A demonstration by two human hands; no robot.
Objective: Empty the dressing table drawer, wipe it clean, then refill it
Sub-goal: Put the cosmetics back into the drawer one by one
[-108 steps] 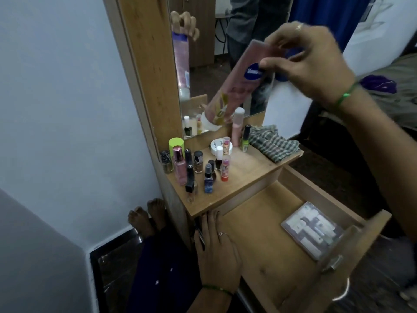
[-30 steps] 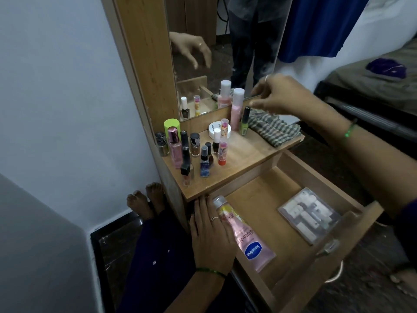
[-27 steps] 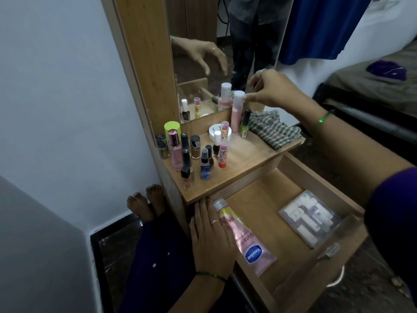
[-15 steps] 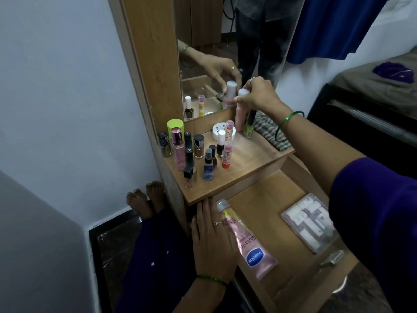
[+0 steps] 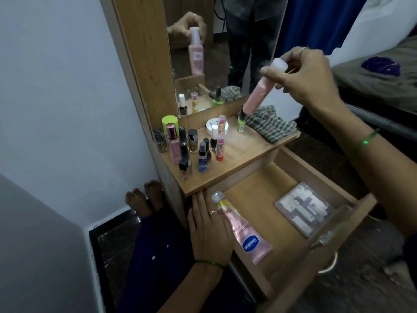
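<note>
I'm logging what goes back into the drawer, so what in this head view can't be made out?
- Pink bottle in the right hand: motion-blurred, label unreadable.
- Vaseline tube: left hand covers part of its lettering.
- Clear case: contents too blurry to identify.
- Drawer: back end hidden under the shelf.
- Small bottles on the shelf: labels too small.
</note>
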